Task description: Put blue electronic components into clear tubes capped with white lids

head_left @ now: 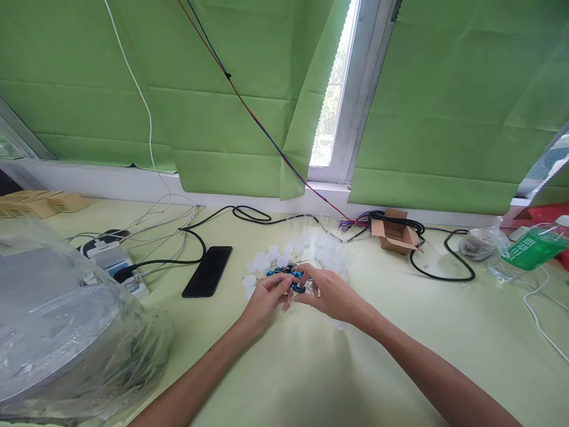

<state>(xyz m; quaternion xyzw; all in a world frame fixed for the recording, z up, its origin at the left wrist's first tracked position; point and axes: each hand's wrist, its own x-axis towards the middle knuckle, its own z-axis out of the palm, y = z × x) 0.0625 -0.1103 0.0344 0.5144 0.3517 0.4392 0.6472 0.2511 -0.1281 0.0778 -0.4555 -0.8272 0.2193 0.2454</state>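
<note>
My left hand (268, 293) is closed in a pinch over the table, just left of a small pile of shiny blue parts (297, 288). What sits between its fingertips is too small to make out. My right hand (328, 292) reaches in from the other side, its thumb and index finger apart near the left fingertips. No object shows clearly in it. Round white plastic discs (263, 261) lie scattered behind and left of the pile. Clear plastic tubes (322, 232) stand behind my right hand, partly hidden by it.
A black phone (207, 271) lies left of the discs, near a power strip (128, 279) with cables. Plastic wrap covers a large grey object (66, 320) at left. An open cardboard box (395, 233), a black cable and a green-labelled bottle (528, 252) are on the right.
</note>
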